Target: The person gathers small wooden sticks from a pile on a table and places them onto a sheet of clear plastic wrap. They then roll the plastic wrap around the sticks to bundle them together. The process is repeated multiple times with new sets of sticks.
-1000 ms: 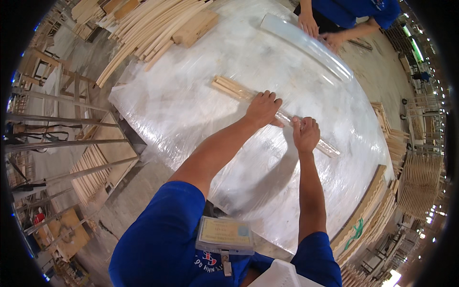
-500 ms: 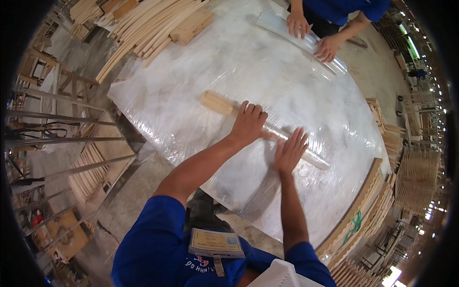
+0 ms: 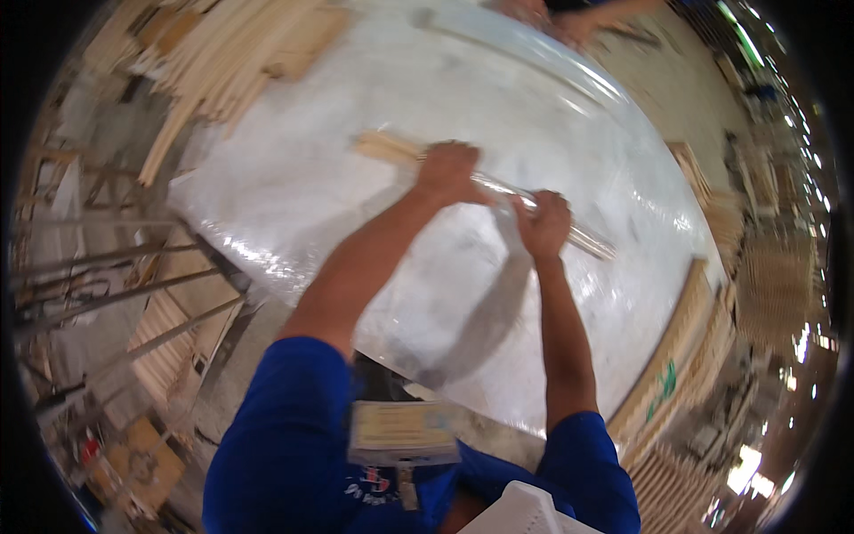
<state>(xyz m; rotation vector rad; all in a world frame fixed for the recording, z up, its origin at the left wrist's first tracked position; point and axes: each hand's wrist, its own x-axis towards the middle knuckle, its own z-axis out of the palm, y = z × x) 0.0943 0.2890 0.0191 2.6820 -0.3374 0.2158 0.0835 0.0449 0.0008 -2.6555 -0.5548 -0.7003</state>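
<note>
The table (image 3: 302,178) was brightly lit, glare was thrown off its film (image 3: 242,254), a soft shadow (image 3: 487,322) was cast across it, and the fingers (image 3: 450,151) over it were blurred.

The person's left arm (image 3: 365,267) angles forward and to the right, ending in the left grip (image 3: 449,172), curled with its back upward. The right arm (image 3: 567,343) extends nearly straight ahead, the right grip (image 3: 545,224) also curled.

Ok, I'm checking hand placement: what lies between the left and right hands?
A shiny stretch of the film-wrapped bundle lies between the left hand and the right hand, as the head view shows.
</note>
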